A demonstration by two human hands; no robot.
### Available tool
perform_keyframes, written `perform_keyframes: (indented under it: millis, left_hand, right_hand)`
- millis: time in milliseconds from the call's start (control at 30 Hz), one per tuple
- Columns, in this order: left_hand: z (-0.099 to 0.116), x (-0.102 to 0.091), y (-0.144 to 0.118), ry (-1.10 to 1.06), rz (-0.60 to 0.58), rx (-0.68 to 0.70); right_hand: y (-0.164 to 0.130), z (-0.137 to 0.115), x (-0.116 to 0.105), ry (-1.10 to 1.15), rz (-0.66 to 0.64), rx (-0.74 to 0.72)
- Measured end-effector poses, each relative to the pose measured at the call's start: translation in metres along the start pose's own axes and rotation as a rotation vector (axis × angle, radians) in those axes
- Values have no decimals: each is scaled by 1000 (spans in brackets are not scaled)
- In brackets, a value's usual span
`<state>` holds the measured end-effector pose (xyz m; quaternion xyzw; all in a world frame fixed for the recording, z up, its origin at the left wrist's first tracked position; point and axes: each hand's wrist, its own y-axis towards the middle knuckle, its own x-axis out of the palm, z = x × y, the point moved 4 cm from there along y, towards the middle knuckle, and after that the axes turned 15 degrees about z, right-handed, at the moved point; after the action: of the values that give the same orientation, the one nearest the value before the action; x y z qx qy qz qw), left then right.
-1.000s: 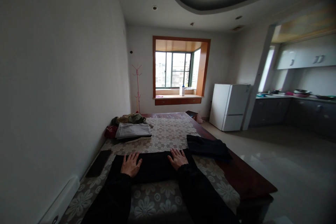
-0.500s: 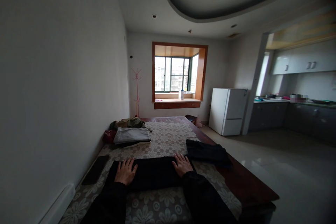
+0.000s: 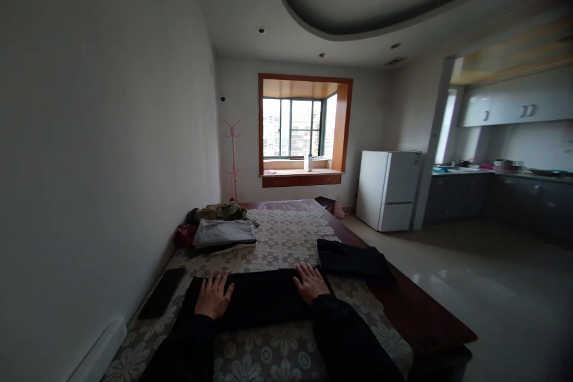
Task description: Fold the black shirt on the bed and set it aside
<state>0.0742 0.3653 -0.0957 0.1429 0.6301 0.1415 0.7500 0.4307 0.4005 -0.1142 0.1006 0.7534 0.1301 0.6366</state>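
A black folded garment [image 3: 266, 298] lies flat across the patterned tablecloth [image 3: 259, 352] in front of me; its exact kind is hard to make out in the dim light. My left hand [image 3: 215, 296] rests palm down on its left part, fingers spread. On its right part lies my right hand [image 3: 311, 283], also flat with the fingers apart. Neither hand grips the cloth. Just beyond my right hand is another dark folded garment [image 3: 356, 261] near the table's right side. A flat dark object [image 3: 162, 293] lies to the left of my left hand.
At the far left of the table, a pile of folded clothes has a light grey piece [image 3: 224, 233] on top. A wall [image 3: 111, 161] runs close along the left. The wooden table edge [image 3: 430, 316] is on the right; a white fridge [image 3: 389, 191] stands beyond.
Both hands stay flat on the black garment, and the clothes lie where they were. Only the camera view has shifted very slightly.
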Motion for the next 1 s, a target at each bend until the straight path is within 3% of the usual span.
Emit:
perform_keyframes:
  millis: [533,733,867,1000]
  left_hand:
    - [-1,5,2,8,-1,-8]
    - [-4,3,3,-34,-53,-4]
    - [-18,-8,0,-74,-50,6]
    - [-44,-18,-14,-40,31,-112]
  right_hand:
    - [0,1,2,5,8,2]
    - [-2,-2,-4,-8,-13,9]
    - [-4,-3,-5,-31,-12,6]
    - [-2,-2,0,-47,-24,-13]
